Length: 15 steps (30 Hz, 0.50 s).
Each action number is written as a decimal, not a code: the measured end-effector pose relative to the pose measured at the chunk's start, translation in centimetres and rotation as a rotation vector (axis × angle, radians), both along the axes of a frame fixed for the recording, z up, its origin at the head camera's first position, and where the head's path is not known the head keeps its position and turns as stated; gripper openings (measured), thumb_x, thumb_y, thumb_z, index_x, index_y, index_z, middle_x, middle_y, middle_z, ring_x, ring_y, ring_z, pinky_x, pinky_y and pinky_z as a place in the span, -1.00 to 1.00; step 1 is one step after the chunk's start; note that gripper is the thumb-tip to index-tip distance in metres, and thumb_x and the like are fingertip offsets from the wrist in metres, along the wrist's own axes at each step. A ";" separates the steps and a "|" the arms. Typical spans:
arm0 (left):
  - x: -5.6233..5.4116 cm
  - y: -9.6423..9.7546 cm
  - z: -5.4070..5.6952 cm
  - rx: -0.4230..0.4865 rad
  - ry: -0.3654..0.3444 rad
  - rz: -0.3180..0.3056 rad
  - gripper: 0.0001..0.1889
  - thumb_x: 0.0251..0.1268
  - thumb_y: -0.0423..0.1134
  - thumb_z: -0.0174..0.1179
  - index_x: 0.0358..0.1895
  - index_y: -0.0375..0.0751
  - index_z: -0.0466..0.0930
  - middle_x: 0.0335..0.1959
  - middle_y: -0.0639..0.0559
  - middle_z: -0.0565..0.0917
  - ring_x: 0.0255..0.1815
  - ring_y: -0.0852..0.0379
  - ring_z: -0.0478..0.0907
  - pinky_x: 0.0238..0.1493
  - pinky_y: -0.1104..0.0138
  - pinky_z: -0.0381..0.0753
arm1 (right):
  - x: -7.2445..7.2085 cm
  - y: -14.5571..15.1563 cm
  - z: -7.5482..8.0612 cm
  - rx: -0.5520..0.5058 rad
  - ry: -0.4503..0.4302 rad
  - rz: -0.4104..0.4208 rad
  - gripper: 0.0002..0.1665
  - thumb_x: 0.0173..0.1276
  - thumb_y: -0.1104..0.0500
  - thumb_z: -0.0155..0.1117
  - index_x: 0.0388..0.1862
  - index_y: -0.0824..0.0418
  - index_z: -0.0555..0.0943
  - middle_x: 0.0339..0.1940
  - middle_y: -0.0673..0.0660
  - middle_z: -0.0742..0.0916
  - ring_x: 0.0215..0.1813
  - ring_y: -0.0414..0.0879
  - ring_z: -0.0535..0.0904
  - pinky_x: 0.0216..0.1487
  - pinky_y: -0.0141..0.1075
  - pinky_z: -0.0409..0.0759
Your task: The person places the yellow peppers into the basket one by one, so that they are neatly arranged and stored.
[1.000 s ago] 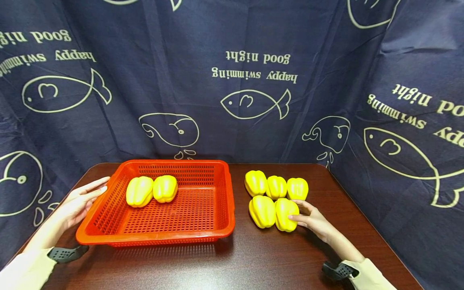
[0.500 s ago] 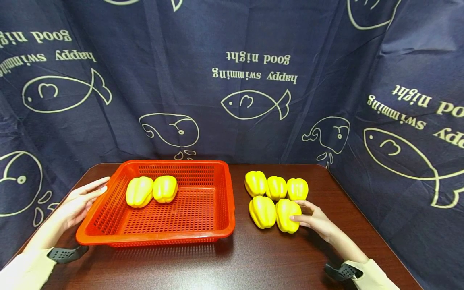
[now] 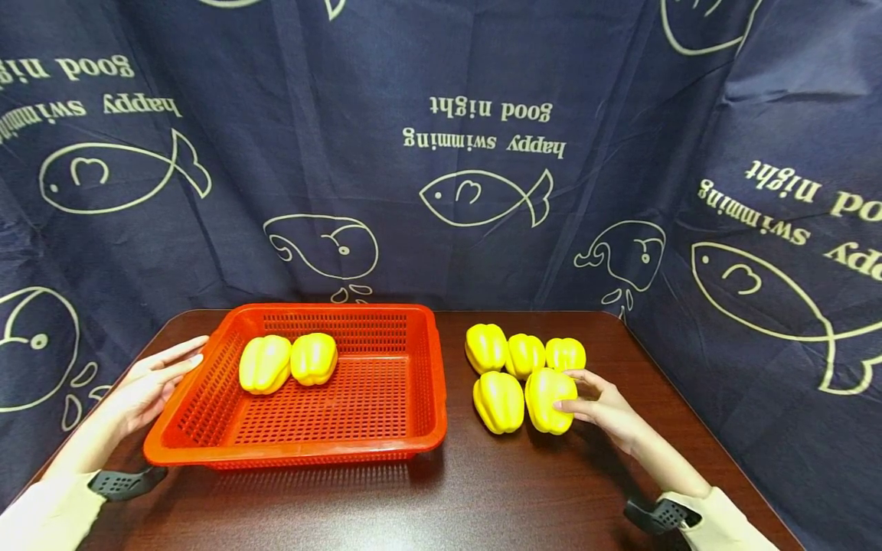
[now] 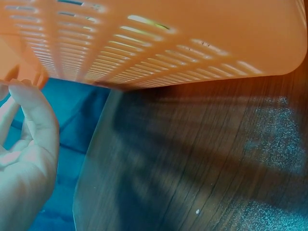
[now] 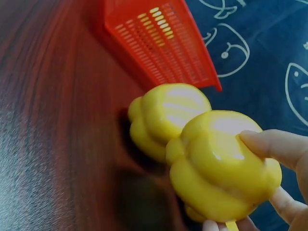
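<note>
My right hand (image 3: 601, 405) holds a yellow bell pepper (image 3: 549, 399) between thumb and fingers, at the right of the front row. The right wrist view shows the pepper (image 5: 224, 163) raised above the table, overlapping another bell pepper (image 5: 171, 115) beside it. My left hand (image 3: 146, 390) pinches the left rim of a red plastic basket (image 3: 296, 448); the left wrist view shows its thumb and fingertips right at the rim, below the slotted wall (image 4: 144, 48). Two bell peppers, one wide (image 3: 265, 365) and one smaller (image 3: 314, 359), lie in the basket's left half.
Right of the basket, a front pepper (image 3: 499, 402) and a back row of three, with a left one (image 3: 485, 348), a middle one (image 3: 526, 357) and a right one (image 3: 566, 354), rest on the dark wooden table (image 3: 482, 497). A blue printed curtain (image 3: 482, 252) hangs behind.
The right hand has lifted the held bell pepper off the table and shifted it slightly right, away from its front-row neighbour. The left hand and basket have stayed put.
</note>
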<state>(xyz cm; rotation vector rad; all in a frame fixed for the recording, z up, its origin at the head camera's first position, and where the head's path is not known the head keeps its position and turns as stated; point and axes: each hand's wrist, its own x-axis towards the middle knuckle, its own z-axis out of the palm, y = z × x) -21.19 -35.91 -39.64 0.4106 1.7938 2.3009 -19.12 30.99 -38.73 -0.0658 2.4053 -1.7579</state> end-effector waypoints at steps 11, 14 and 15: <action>0.0 -0.1 0.1 0.010 -0.017 0.004 -0.52 0.50 -0.47 -0.17 0.13 0.20 0.59 -0.07 0.23 0.72 -0.21 0.25 0.70 -0.25 0.38 0.71 | -0.1 -0.8 2.4 -0.063 0.044 -0.011 -0.25 0.22 0.27 0.33 0.33 0.36 0.25 0.09 0.15 0.49 -0.12 -0.28 0.61 -0.09 -0.41 0.66; 0.0 -0.1 0.1 0.023 -0.021 -0.005 -0.52 0.50 -0.47 -0.18 0.14 0.19 0.59 -0.05 0.22 0.72 -0.17 0.24 0.70 -0.21 0.36 0.71 | -0.3 -1.4 2.9 -0.069 0.043 -0.006 -0.23 0.22 0.27 0.34 0.36 0.36 0.23 0.09 0.12 0.48 -0.12 -0.28 0.61 -0.08 -0.41 0.65; 0.0 0.0 0.1 0.024 -0.020 -0.006 -0.52 0.50 -0.47 -0.18 0.14 0.19 0.59 -0.05 0.22 0.72 -0.16 0.24 0.70 -0.21 0.36 0.71 | -0.3 -1.7 3.1 -0.074 0.044 -0.006 -0.22 0.21 0.27 0.34 0.36 0.36 0.23 0.09 0.12 0.48 -0.12 -0.28 0.61 -0.08 -0.41 0.65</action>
